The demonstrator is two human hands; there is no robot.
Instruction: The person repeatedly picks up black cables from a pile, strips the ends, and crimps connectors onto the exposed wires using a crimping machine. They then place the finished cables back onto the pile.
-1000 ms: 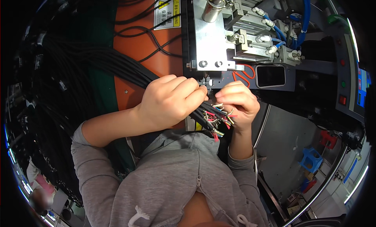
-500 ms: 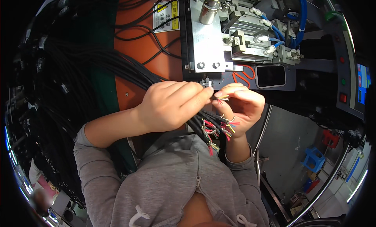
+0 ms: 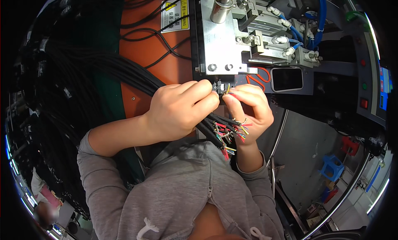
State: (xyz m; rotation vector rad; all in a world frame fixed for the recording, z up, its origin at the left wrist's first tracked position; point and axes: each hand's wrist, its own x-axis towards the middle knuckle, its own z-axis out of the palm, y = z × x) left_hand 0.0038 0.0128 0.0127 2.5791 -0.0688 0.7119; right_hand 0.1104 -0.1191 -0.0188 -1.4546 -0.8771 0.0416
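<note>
My left hand [image 3: 180,111] is closed, its knuckles up, over a bundle of black cables [image 3: 139,76] that comes in from the left and passes beneath it. Several braided black cable ends [image 3: 209,130] stick out below that hand, with red, yellow, white and blue wires [image 3: 244,130] fanned from their tips. My right hand [image 3: 253,107] pinches thin coloured wires [image 3: 228,89] between thumb and forefinger; a yellow one points upward. Both hands are close together, just in front of a small metal fixture [image 3: 219,87] under the machine head. The left fingertips are partly hidden.
A machine with a metal block [image 3: 222,45], cylinders and blue air hoses [image 3: 319,16] stands ahead. Right of my hands lie a phone [image 3: 287,79] and a red-handled tool [image 3: 261,76]. A control panel [image 3: 369,86] is far right; a blue stool [image 3: 331,167] is on the floor.
My right hand has moved slightly left, and the pinched wires now point upward rather than right. My left fingertips have drawn back a little from them.
</note>
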